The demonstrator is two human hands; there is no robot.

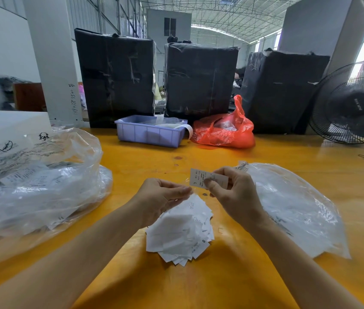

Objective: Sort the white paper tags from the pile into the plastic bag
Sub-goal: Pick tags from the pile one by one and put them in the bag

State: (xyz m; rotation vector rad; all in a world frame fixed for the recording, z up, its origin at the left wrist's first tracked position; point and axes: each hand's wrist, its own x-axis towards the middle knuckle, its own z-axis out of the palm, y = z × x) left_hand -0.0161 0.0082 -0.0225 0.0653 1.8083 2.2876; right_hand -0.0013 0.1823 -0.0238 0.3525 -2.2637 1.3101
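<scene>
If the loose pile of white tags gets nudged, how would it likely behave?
The pile of white tags is fanned and unbound, so it would probably slide apart, not move whole. Tags look thin, likely light. The glossy table may let them skid.

**Warehouse behind my table**

My orange table runs back to three black-wrapped bales, a lilac bin, a red bag and a black fan; a white pillar rises left, daylight fills the arched roof

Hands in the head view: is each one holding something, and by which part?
The right hand pinches one white paper tag at its right end. The left hand holds something thin; what, cannot be told.
</scene>
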